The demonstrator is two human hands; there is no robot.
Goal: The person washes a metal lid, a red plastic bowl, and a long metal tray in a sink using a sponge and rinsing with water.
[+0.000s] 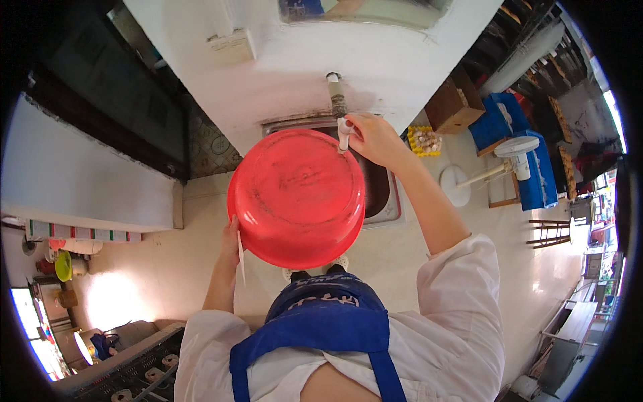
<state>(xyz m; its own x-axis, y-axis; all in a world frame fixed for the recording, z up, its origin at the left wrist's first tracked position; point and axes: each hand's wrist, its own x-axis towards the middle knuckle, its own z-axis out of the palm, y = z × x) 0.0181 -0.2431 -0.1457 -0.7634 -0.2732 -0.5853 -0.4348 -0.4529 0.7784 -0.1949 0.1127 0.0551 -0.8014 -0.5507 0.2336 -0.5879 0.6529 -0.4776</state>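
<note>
A red plastic basin [301, 181] is held tilted over the near left part of a metal sink [384, 201], its scuffed underside facing me. My left hand [230, 242] grips the basin's left rim; its fingers are partly hidden. Beside that hand a thin white flat piece [241, 259] sticks out, and I cannot tell exactly what it is. At the wall, my right hand [377, 138] has its fingers around the handle of a white plastic tap [343, 133]. The tap's spout end is just above the basin's far right edge. Whether water runs is not visible.
On the floor to the right are a yellow tray of eggs [425, 141], a cardboard box [454, 105], a white pedestal fan [517, 147], blue crates [536, 173] and a wooden stool [551, 233]. A burner stove [150, 374] stands behind me on the left. A white wall [301, 55] rises behind the sink.
</note>
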